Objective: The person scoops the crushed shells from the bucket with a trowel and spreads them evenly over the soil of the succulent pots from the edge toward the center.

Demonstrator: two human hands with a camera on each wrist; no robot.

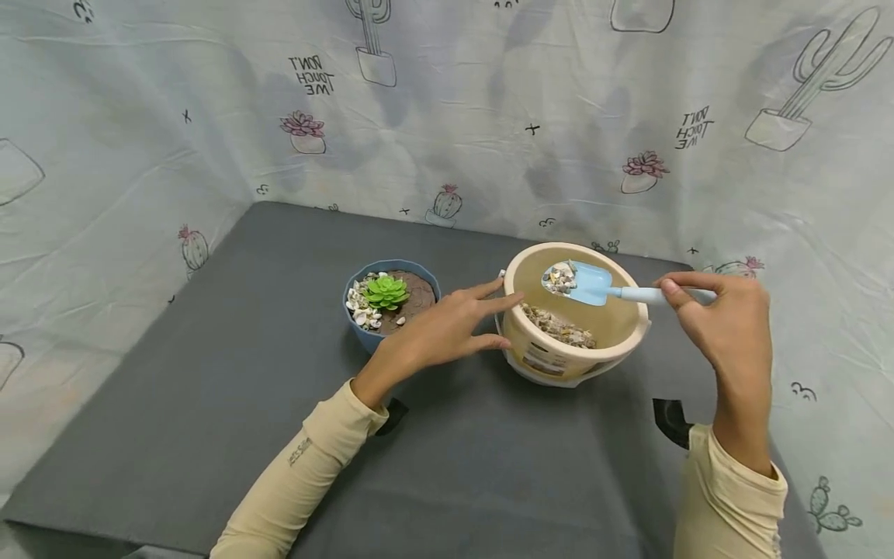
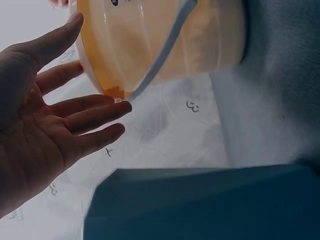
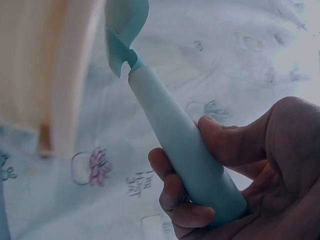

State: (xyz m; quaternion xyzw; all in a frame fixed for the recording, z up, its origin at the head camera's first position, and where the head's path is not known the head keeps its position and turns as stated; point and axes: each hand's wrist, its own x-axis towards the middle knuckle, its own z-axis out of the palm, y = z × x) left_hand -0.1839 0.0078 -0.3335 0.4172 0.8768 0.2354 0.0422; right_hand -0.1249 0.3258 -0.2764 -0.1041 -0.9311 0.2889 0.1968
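My right hand [image 1: 729, 314] grips the pale handle of a light blue trowel [image 1: 592, 284]. Its blade carries a small heap of pebbles [image 1: 560, 278] over the mouth of a cream bucket [image 1: 548, 365]. More pebbles [image 1: 559, 326] lie at the bottom of the bucket. With fingers spread, my left hand [image 1: 447, 326] touches the bucket's near left rim. In the left wrist view, the fingertips meet the rim beside the bucket's white handle [image 2: 165, 50]. Just left of that hand sits a blue pot [image 1: 363, 335] holding a green succulent [image 1: 386, 292], brown soil and white pebbles [image 1: 362, 303].
A grey cloth [image 1: 230, 373] covers the table. Behind it hangs a pale curtain [image 1: 489, 140] printed with cacti. Pieces of black tape [image 1: 672, 423] lie near both forearms.
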